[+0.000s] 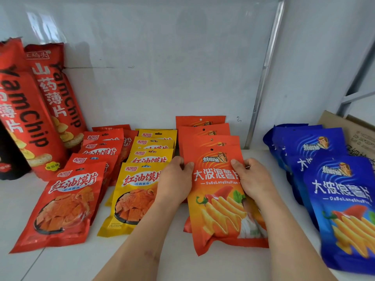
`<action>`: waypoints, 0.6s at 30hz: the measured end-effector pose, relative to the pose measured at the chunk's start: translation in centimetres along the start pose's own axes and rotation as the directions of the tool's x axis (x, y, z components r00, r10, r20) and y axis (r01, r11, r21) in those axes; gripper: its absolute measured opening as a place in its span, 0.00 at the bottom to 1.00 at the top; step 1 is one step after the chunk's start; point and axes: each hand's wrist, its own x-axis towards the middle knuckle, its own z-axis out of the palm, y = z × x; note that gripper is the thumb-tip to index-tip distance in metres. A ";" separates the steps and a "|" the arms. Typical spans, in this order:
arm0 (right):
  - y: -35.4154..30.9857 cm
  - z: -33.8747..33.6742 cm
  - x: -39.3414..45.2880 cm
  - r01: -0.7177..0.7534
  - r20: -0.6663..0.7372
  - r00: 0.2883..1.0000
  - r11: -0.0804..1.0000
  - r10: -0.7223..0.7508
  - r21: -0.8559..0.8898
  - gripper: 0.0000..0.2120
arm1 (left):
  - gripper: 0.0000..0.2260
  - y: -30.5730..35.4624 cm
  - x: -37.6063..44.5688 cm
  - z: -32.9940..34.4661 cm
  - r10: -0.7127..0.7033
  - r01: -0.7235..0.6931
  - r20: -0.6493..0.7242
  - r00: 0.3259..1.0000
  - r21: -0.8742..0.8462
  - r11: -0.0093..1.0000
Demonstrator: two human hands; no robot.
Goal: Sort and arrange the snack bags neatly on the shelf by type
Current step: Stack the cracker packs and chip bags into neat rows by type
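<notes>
An orange potato-chip bag (pixel 221 201) lies at the front of a row of several orange bags (pixel 203 126) in the middle of the white shelf (pixel 60 266). My left hand (pixel 174 181) grips its left edge and my right hand (pixel 253 179) grips its right edge, thumbs on top. To the left run a row of yellow bags (pixel 138 193) and a row of red bags (pixel 67 203). On the right, several blue bags (pixel 341 209) overlap in a row.
Two tall red Yam Chip bags (pixel 30 110) and a black bag (pixel 10 159) lean on the white back wall at the far left. A cardboard box (pixel 353 130) stands behind the blue bags, past a metal upright (pixel 263 78).
</notes>
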 end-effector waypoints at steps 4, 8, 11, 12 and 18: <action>0.1 0.1 0.1 0.005 -0.009 1.000 0.999 -0.005 -0.053 0.16 | 0.09 0.3 0.3 0.3 -0.112 0.122 0.066 0.991 -0.180 0.976; 0.2 0.4 0.2 0.026 -0.039 0.999 0.996 -0.029 -0.090 0.14 | 0.10 1.3 0.5 0.3 -0.230 0.278 0.159 0.960 -0.467 0.840; 0.2 0.6 0.1 0.034 -0.064 0.997 0.995 -0.040 -0.091 0.14 | 0.14 2.0 0.7 0.2 -0.243 0.324 0.219 0.945 -0.511 0.796; 0.1 0.7 0.1 0.036 -0.069 0.997 0.995 -0.042 -0.097 0.14 | 0.18 2.4 0.6 0.2 -0.255 0.348 0.244 0.936 -0.514 0.784; 0.1 1.1 0.3 0.028 -0.090 0.995 0.995 -0.037 -0.101 0.14 | 0.17 3.1 -0.2 -0.2 -0.201 0.275 0.199 0.959 -0.491 0.826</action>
